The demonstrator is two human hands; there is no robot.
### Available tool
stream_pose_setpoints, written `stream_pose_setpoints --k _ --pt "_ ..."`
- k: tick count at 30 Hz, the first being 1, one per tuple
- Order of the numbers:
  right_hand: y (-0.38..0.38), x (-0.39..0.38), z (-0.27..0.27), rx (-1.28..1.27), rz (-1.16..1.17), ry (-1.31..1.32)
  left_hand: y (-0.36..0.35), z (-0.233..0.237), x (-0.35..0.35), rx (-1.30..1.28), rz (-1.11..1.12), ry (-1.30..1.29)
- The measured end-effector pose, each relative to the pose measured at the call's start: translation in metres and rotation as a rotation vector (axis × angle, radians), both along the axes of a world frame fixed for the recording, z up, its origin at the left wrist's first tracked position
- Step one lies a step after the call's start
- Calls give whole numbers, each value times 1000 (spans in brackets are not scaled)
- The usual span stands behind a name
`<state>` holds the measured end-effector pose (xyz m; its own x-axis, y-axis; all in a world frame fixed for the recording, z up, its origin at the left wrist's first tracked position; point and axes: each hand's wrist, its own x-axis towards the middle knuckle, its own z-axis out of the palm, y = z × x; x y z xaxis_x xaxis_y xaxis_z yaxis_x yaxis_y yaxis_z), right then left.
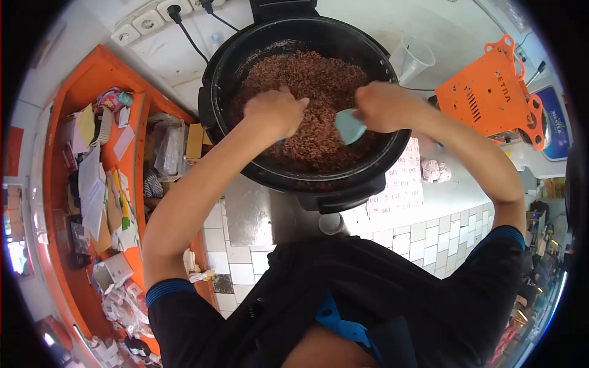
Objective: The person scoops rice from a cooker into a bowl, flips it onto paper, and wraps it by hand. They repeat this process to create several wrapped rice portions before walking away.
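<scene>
White wall [374,21], with power sockets [148,22] and two black plugs [175,12], backed the work area; cluttered orange shelving [92,70] stood to the left. Over the metal surface [248,214] stood a wide black pot [360,48], holding reddish-brown rice [319,132] spread over its base and heaped toward the far side.

The right hand [389,107] was closed around the handle end of a pale teal paddle [350,127], its blade lying against the rice near the pot's right side. The left hand [276,113] was over the rice with its fingers bent; its underside was hidden, so it could not be determined whether it gripped anything.

Hazards noted were as follows. A hard sweep of the paddle to the right could have carried grains over the rim onto the printed sheet [402,181] beside the pot. Pressing on one side could have tilted or shifted the pot, since neither hand was steadying it by a grip. Both hands were bare: direct contact could have soiled the rice, and, were the pot hot, a wrist brushing the rim could have been burned. A small pale cup [331,224], just beside the pot's near edge, was judged liable to be knocked.
</scene>
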<state>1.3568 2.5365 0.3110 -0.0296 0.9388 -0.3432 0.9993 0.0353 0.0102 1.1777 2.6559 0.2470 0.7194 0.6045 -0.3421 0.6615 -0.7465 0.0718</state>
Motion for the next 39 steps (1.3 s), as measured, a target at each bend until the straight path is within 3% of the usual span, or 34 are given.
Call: stream_pose_setpoints --k 2,3,4,5,6,7,8,9,10,11,13,15,17,19,22,23,25,26,27,28,31,32,35,36,37,39 --pt "17 -2 -50 -109 -66 222 -9 -15 17 16 -23 -5" --pt "21 -8 -44 -97 -72 233 -12 -16 23 22 -47 -23" --pt "25 -16 -33 -201 -278 418 -13 -13 25 33 -56 -15" --pt "25 -18 -25 -307 -478 602 -11 -9 25 -109 52 -102" --pt "20 -17 -22 -299 -475 608 -9 -5 24 -252 163 -193" --pt "13 -18 -19 -77 -291 535 -6 8 23 -240 165 -196" --pt "8 -20 -16 140 -108 454 -2 22 22 -477 392 -395" --pt "5 -22 -19 145 -104 452 -2 31 22 -717 619 -596" --pt "2 -26 -25 316 44 365 3 27 27 -853 753 -802" --pt "-2 -30 -28 488 194 275 7 25 28 -847 752 -810" --pt "-27 -47 -20 555 166 164 22 27 24 -1149 885 -1027" --pt "-40 -52 -9 621 139 59 35 20 12 -1210 935 -1105" --pt "-53 -40 1 456 -7 -36 46 12 -2 -1374 940 -1068" --pt "-43 -20 -2 454 -116 10 36 16 -4 -1343 986 -1057" --pt "-31 -7 -4 526 -367 533 24 19 1 -1287 1003 -1198" --pt "-29 -13 -9 532 -368 529 24 17 2 -1285 981 -1209" --pt "-20 -37 -16 212 -472 817 14 20 8 -1286 952 -1220" --pt "-15 -42 -23 215 -477 816 4 23 14 -1154 906 -1266" --pt "-7 -45 -32 374 -426 765 -2 26 16 -1019 858 -1305" --pt "-1 -45 -39 527 -372 706 1 25 11 -1190 789 -1316" --pt "23 -26 -45 481 -416 565 -2 22 5 -1316 780 -1364" --pt "23 -17 -35 327 -490 649 4 16 2 -1344 732 -1402" --pt "6 -20 -9 330 -704 845 7 23 -2 -1289 778 -1488" --pt "5 -24 -15 287 -687 1042 5 24 3 -1166 845 -1493" --pt "-1 -45 -14 179 -647 1052 -1 30 7 -1172 843 -1495" --pt "-15 -65 -21 286 -463 929 -11 44 13 -1047 815 -1465"
